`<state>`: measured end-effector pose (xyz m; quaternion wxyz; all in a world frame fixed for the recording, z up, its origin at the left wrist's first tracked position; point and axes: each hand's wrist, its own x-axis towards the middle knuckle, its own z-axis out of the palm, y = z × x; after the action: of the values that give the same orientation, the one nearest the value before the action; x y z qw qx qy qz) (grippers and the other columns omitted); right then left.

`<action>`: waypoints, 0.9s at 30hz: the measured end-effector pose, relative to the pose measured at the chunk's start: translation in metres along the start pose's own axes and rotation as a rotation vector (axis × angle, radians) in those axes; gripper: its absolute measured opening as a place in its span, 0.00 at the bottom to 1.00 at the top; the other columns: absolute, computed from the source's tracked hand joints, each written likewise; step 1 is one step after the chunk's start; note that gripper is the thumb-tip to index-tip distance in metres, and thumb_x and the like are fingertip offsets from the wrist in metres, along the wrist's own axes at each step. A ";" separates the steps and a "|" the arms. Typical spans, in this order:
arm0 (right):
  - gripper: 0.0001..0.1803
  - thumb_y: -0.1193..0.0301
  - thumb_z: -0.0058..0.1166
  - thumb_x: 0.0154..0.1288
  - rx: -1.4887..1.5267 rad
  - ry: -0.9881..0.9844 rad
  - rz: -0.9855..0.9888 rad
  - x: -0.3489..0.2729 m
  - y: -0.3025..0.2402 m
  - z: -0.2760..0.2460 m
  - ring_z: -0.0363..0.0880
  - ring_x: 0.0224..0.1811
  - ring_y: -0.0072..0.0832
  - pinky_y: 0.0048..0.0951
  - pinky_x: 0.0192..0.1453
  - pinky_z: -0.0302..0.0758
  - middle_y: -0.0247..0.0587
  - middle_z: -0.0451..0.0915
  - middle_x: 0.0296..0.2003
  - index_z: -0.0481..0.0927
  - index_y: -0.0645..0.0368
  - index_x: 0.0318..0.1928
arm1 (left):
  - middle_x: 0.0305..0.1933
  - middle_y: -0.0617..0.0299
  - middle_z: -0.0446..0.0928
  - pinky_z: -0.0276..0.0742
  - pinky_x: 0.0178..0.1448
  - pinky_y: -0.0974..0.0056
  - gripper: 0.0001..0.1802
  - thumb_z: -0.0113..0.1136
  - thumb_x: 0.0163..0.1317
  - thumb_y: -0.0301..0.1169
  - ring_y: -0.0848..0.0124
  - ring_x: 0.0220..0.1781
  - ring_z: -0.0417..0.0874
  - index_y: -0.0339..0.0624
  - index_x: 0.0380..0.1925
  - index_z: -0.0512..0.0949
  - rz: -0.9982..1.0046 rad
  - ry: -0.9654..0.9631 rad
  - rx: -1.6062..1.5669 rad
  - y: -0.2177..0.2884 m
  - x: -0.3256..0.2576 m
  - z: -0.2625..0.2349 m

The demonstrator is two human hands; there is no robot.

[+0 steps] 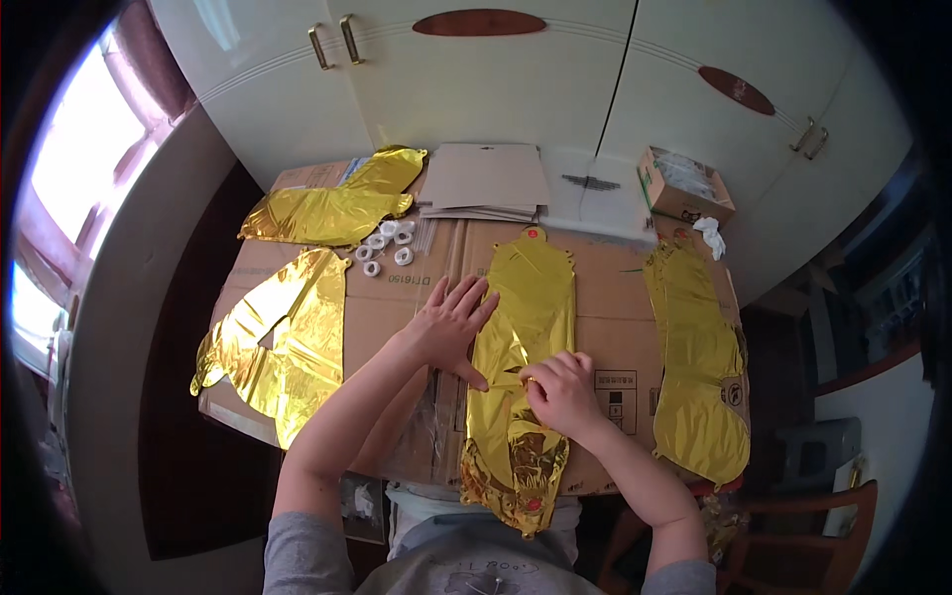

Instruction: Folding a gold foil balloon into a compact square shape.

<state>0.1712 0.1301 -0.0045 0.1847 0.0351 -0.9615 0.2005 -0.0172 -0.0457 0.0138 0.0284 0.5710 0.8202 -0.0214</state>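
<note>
A flat gold foil balloon [533, 288] lies lengthwise in front of me, its lower end crinkled and hanging past the cardboard's near edge. My left hand [451, 325] rests with fingers spread along its left edge, thumb reaching onto the foil. At the balloon's middle, my right hand [563, 390] is closed, its curled fingers pinching the foil beside a small dark gap. The exact fingertip contact is partly hidden. Another gold foil balloon [288, 337] lies to the left, and a long one [694, 367] stretches along the right side.
Flattened cardboard [615, 317] covers the table. Farther back are a folded gold balloon [322, 213], several white ribbon rolls [404, 256], a stack of grey boards [488, 178], clear plastic bags [595, 203] and an open carton [684, 188]. A wooden chair [858, 535] stands at the right.
</note>
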 end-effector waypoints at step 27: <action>0.20 0.54 0.49 0.71 0.019 -0.462 -0.560 0.001 -0.045 0.002 0.64 0.72 0.32 0.44 0.71 0.59 0.34 0.70 0.68 0.78 0.36 0.61 | 0.78 0.47 0.52 0.45 0.77 0.36 0.76 0.58 0.32 0.81 0.52 0.80 0.50 0.36 0.74 0.53 -0.023 0.067 -0.012 -0.003 0.000 0.010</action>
<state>0.1761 0.0881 0.0103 0.0102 0.3433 -0.9290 0.1378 -0.0199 -0.0477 0.0038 0.0038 0.5618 0.8272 0.0023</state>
